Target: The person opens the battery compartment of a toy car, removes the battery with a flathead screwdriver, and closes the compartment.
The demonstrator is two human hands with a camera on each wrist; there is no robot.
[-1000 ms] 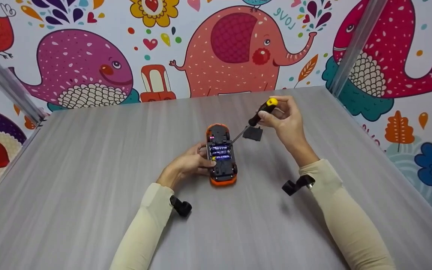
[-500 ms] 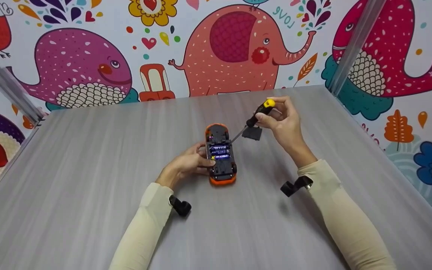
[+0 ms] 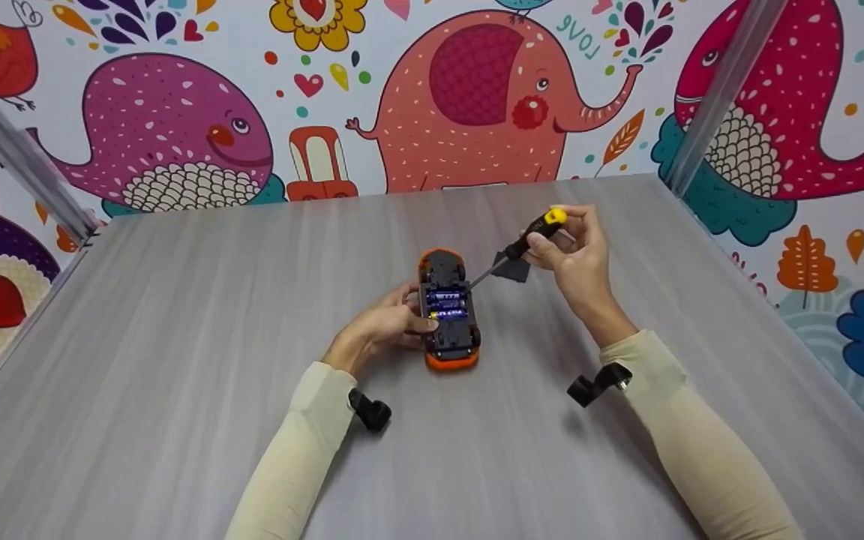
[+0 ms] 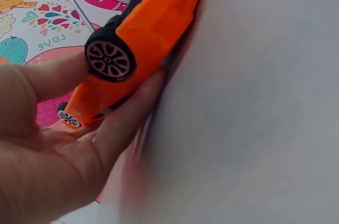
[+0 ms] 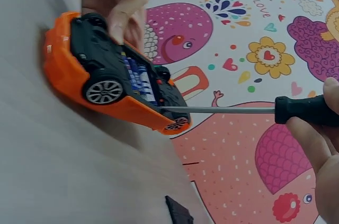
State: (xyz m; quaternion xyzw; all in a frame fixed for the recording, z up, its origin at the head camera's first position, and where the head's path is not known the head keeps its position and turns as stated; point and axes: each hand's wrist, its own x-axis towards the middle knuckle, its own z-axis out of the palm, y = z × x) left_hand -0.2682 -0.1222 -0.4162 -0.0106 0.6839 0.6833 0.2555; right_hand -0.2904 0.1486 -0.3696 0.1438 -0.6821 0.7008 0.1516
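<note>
An orange toy car [image 3: 453,341] lies upside down, its black underside facing up. Several blue batteries [image 3: 447,306] sit side by side in its uncovered compartment. My left hand [image 3: 385,324] grips the car by its left side, thumb on the underside and fingers along the body. In my right hand [image 3: 580,259] is a screwdriver [image 5: 296,108] with a black handle and yellow end, held between thumb and fingers. Its shaft slants down to the left, the tip at the compartment's far right edge. Behind the screwdriver, a black battery cover [image 3: 511,270] lies on the table.
The grey wood-grain table [image 3: 177,337] runs back to a wall [image 3: 372,90] printed with cartoon animals. Metal posts [image 3: 724,90] stand at the back corners. Black wrist cameras [image 3: 370,411] sit on both sleeves.
The whole scene has shifted slightly right in the head view. My right hand and the screwdriver sit a little lower. Both hands keep their hold, and the batteries remain in the car.
</note>
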